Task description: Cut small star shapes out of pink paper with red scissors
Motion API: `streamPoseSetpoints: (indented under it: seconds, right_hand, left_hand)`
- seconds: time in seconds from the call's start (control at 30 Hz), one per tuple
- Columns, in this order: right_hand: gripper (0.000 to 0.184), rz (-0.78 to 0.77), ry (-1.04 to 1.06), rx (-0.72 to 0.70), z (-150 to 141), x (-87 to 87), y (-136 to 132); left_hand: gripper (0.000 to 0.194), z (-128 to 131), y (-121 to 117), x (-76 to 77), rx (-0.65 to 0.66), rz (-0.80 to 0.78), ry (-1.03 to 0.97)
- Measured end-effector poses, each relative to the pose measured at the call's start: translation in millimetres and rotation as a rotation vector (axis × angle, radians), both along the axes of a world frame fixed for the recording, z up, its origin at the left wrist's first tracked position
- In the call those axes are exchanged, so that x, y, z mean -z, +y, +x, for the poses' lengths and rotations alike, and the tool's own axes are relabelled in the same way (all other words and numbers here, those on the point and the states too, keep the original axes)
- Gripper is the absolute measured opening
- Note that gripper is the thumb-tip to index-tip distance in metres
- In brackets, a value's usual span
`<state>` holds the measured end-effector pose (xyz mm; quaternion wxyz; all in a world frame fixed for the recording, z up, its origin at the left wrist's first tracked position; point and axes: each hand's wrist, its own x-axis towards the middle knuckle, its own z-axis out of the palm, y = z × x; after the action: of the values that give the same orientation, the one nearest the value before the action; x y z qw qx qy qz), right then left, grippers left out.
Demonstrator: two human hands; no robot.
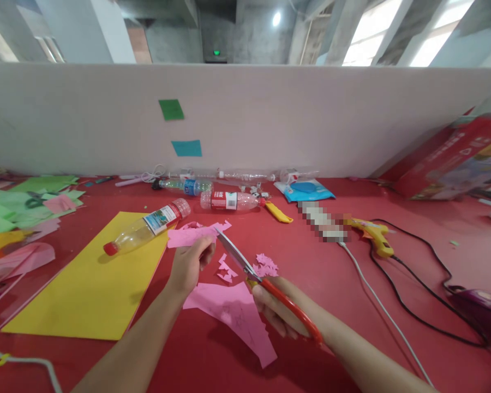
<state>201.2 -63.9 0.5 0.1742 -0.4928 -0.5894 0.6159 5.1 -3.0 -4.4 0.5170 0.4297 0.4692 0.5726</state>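
My left hand [193,263] is closed on a strip of pink paper [190,236] with a jagged cut edge, held above the red table. In my right hand [279,310] is a pair of scissors [284,299] with red handles. Their blades look nearly together, and the tips point up and left at the strip's right end. Below the hands lies a larger pink sheet [229,305] with pencil marks. Beside the scissors are a heap of small pink cut-outs [265,265] and a jagged pink scrap [226,269].
Yellow paper [82,284] lies at left, partly under a plastic bottle [147,226]. More bottles [229,201] line the white partition [270,120]. A yellow cutter [279,213], blue wipes pack [305,190] and yellow glue gun [372,234] with its cord lie to the right.
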Motion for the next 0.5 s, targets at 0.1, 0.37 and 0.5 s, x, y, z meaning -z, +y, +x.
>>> streamPoseSetpoints:
  seconds: [0.1, 0.37, 0.5]
  right_hand:
    - [0.053, 0.014, 0.024, -0.006, 0, 3.4, 0]
    - [0.054, -0.039, 0.089, 0.062, -7, 16.6, -4]
    - [0.065, -0.024, 0.143, 0.072, -13, 19.3, -6]
  left_hand:
    - [0.027, 1, 0, 2.6, 0.003, 0.004, 0.007]
    - [0.028, 11, -7, 5.2, -0.004, 0.002, -0.028]
    - [0.031, 17, -10, 6.4, -0.006, -0.041, -0.019]
